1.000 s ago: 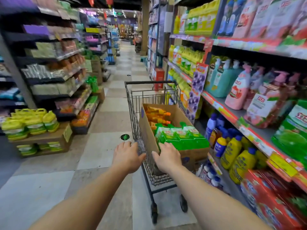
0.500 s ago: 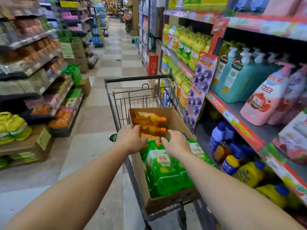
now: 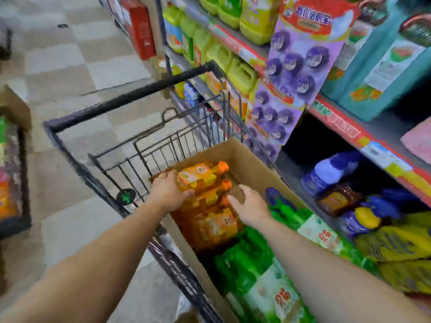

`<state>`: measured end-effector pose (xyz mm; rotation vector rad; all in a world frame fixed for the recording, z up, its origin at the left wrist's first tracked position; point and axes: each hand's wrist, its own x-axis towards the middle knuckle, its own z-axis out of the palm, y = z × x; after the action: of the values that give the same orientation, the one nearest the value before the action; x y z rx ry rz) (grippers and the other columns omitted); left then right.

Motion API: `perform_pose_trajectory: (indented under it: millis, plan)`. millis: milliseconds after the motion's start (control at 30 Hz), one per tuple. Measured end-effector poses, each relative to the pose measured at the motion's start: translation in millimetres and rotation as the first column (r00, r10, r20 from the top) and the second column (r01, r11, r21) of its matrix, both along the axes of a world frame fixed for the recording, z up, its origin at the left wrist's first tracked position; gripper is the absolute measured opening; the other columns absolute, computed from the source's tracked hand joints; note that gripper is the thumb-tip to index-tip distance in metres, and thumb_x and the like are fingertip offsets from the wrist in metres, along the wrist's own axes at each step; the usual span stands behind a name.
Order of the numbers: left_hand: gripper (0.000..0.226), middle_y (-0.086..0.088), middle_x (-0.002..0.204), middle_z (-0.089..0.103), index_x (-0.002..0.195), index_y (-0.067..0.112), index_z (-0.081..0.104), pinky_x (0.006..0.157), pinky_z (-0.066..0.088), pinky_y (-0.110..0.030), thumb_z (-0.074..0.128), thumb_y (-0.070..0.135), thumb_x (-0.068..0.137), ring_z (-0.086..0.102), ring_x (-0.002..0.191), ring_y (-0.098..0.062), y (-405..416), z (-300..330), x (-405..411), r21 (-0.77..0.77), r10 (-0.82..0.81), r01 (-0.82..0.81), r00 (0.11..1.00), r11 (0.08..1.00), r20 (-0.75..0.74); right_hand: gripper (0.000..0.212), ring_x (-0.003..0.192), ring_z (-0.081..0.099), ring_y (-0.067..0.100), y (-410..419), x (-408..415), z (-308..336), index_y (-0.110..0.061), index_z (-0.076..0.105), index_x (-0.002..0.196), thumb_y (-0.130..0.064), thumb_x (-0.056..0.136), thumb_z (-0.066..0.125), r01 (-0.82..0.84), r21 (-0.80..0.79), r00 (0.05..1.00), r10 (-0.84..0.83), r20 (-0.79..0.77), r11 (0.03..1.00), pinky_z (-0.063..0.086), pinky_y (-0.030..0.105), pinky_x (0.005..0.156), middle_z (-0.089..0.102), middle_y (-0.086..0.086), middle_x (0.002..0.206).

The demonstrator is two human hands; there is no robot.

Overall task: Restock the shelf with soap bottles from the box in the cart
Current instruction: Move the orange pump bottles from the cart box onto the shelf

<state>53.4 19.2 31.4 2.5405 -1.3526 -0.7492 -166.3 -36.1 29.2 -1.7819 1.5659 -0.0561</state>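
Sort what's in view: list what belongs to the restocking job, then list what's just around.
Job:
left hand on the orange soap bottles
right hand
green soap bottles
cardboard box
cart
shelf

Just around:
purple hanging display card
red box
teal pump bottles

Both bare arms reach forward; the left hand (image 3: 169,191) curls downward, the right hand (image 3: 253,206) spreads open, fingers extended.
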Motion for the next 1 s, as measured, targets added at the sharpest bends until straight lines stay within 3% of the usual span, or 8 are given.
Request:
perform_pose_trajectory:
  millis: [100,233,400,467,567,700,833,1000]
  plan:
    - [0.086,-0.014,0.138,0.045,0.139,0.012,0.040,0.108,0.036,-0.044,0.064,0.064,0.076,0.040,0.129,-0.034,-27.7,-13.9,25.5,0.092,-0.129,0.123,0.990,0.988,0.061,0.062,0.128,0.046,0.028,-25.8,33.0,-15.4,-0.024,0.042,0.140,-0.056,0.089,0.053,0.093,0.067,0.996,-0.092,-0.013,0.993,0.038,0.038,0.105,0.048,0.007,0.141]
    - [0.093,-0.015,0.128,0.048,0.130,0.012,0.046,0.105,0.036,-0.048,0.064,0.075,0.064,0.040,0.123,-0.035,-35.8,-24.5,34.1,0.196,-0.301,0.261,0.930,0.945,0.212,0.050,0.117,0.055,0.029,-47.3,68.8,-37.9,-0.019,0.058,0.123,-0.053,0.086,0.060,0.163,0.144,0.982,-0.174,0.069,0.976,0.042,0.033,0.094,0.063,0.006,0.123]
    - [0.089,-0.011,0.130,0.044,0.129,0.020,0.049,0.100,0.037,-0.043,0.065,0.076,0.061,0.037,0.122,-0.033,-32.9,-36.1,39.4,0.145,-0.343,0.321,0.925,0.936,0.164,0.075,0.121,0.054,0.027,-60.7,103.6,-62.1,-0.024,0.047,0.135,-0.060,0.074,0.070,0.314,0.345,0.907,-0.386,0.166,0.885,0.046,0.042,0.101,0.056,0.003,0.132]
    - [0.092,-0.010,0.133,0.042,0.134,0.022,0.046,0.103,0.036,-0.042,0.066,0.075,0.062,0.036,0.124,-0.033,-28.4,-41.7,41.5,0.100,-0.340,0.327,0.926,0.940,0.166,0.082,0.115,0.057,0.027,-60.1,108.4,-68.0,-0.029,0.043,0.136,-0.061,0.068,0.075,0.353,0.381,0.888,-0.434,0.150,0.855,0.053,0.047,0.091,0.054,0.000,0.131]
    - [0.097,-0.010,0.141,0.041,0.141,0.024,0.037,0.105,0.035,-0.044,0.065,0.074,0.063,0.036,0.128,-0.033,-21.6,-48.4,39.2,0.076,-0.330,0.322,0.931,0.944,0.158,0.088,0.107,0.060,0.024,-57.6,107.8,-75.5,-0.034,0.038,0.135,-0.055,0.063,0.082,0.410,0.491,0.807,-0.557,0.197,0.769,0.059,0.038,0.066,0.053,-0.004,0.128]
    - [0.100,-0.006,0.129,0.055,0.138,0.024,0.035,0.095,0.044,-0.043,0.067,0.077,0.058,0.052,0.118,-0.030,-25.9,-47.5,41.1,0.121,-0.302,0.288,0.946,0.950,0.118,0.094,0.099,0.059,0.017,-52.8,107.4,-81.5,-0.036,0.031,0.138,-0.046,0.062,0.086,0.420,0.561,0.718,-0.639,0.276,0.714,0.055,0.030,0.055,0.053,-0.006,0.125]
    - [0.125,-0.008,0.140,0.047,0.149,0.016,0.022,0.102,0.042,-0.043,0.070,0.079,0.052,0.045,0.129,-0.030,-34.8,-44.3,43.7,0.212,-0.299,0.277,0.951,0.937,0.080,0.100,0.113,0.056,0.024,-45.7,105.6,-85.2,-0.035,0.031,0.141,-0.044,0.060,0.088,0.472,0.531,0.663,-0.680,0.312,0.704,0.057,0.046,0.080,0.053,-0.003,0.131]
    - [0.117,-0.009,0.136,0.046,0.144,0.015,0.030,0.100,0.042,-0.044,0.074,0.072,0.051,0.044,0.126,-0.031,-32.1,-39.8,33.6,0.127,-0.332,0.324,0.942,0.938,0.045,0.099,0.119,0.052,0.027,-31.8,91.5,-76.4,-0.039,0.031,0.137,-0.045,0.057,0.088,0.554,0.431,0.617,-0.699,0.361,0.712,0.050,0.052,0.094,0.052,-0.002,0.133]
